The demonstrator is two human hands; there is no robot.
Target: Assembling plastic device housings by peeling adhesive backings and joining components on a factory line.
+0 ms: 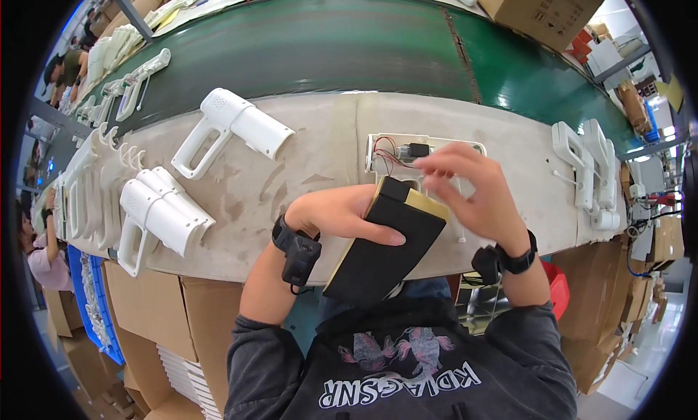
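My left hand (342, 211) is closed around a thick black foam pad (384, 249) with yellow edges, its thumb lying flat across the black face. The pad is tilted over the front edge of the table, and a small black flap stands at its upper corner. Beside that corner hovers my right hand (480, 191), fingers bent and apart, with nothing visible between them. Just beyond lies an opened white housing half (465, 144) with red and black wires and a black block (419, 150) inside. My right hand partly hides it.
White gun-shaped housings (243, 122) lie to the left, near more stacked shells (163, 209). Further white handled parts (585, 158) stand at right. A green conveyor (305, 46) runs behind the table, with a cardboard box (545, 9) at its far side. Other people work at far left.
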